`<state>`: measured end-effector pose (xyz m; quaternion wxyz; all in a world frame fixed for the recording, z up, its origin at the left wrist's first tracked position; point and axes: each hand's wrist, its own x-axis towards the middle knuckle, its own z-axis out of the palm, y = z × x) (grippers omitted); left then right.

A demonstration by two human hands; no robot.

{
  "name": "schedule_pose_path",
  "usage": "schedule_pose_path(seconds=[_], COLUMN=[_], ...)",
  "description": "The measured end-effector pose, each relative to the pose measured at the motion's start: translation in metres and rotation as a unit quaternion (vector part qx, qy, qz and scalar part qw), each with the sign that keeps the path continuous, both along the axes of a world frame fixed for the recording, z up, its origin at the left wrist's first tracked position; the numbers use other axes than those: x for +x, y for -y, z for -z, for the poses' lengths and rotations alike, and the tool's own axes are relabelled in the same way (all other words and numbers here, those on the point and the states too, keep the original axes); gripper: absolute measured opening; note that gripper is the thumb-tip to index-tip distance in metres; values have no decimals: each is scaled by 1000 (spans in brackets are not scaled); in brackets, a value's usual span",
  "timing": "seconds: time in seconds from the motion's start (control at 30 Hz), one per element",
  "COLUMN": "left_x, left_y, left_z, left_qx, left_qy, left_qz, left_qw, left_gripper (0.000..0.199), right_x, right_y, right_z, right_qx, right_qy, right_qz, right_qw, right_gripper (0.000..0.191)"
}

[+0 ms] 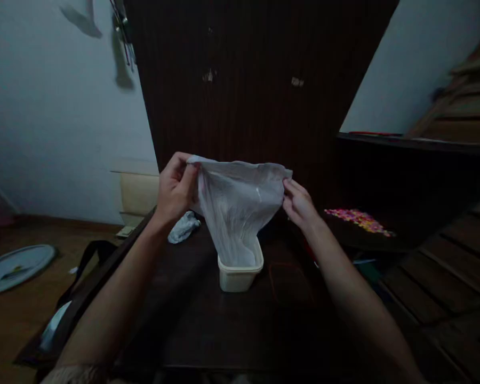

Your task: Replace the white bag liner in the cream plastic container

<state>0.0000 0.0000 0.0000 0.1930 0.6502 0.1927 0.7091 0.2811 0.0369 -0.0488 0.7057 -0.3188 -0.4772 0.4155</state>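
A thin, whitish plastic bag (240, 197) is stretched between my two hands. My left hand (176, 188) pinches its upper left edge, and my right hand (298, 202) grips the upper right edge with the fingertips. The lower part of the bag narrows down into a small cream plastic tub (237, 279), which stands upright on the dark table (200, 330). What lies inside the tub is hidden by the bag. Behind my left forearm, a crumpled pale plastic bundle (184, 227) lies on the table.
A tall dark wooden cabinet (244, 106) rises behind the table. To the right, pink and yellow small pieces (360, 220) lie on a dark surface, near a slatted wooden frame (444, 266). A round pale lid-like disc (20, 266) is on the floor at left.
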Motion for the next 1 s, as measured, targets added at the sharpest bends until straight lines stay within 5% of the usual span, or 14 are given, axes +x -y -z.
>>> schedule_pose_path(seconds=[0.2,0.33,0.43,0.5,0.57,0.63,0.7,0.8,0.9,1.0], left_x=[-21,1,31,45,52,49,41,27,19,17], left_y=[38,83,109,119,124,122,113,89,61,45], left_z=[-2,12,36,51,60,62,63,70,88,104], left_qx=[-94,-104,-97,-99,-98,-105,-127,-165,-192,-209], left_qy=[-186,-466,-596,-626,-621,-585,-526,-445,-467,-497], left_qz=[94,112,127,138,143,142,108,-13,-61,-55], left_qw=[973,872,787,761,764,792,834,880,861,840], left_gripper=[32,33,45,56,62,57,43,39,43,39], right_x=[20,17,0,-14,-23,-26,-23,-13,-7,-5], right_y=[8,26,56,77,94,106,111,114,114,112], right_z=[4,-5,-18,-24,-24,-17,-6,11,26,39], right_qx=[-64,29,135,172,183,168,121,4,-95,-82], right_qy=[135,185,295,426,559,643,666,656,646,632], right_qz=[73,170,63,-37,-55,37,151,179,68,-8], right_qw=[986,968,944,887,807,746,721,733,754,771], right_gripper=[20,24,17,19,23,34,47,60,70,71])
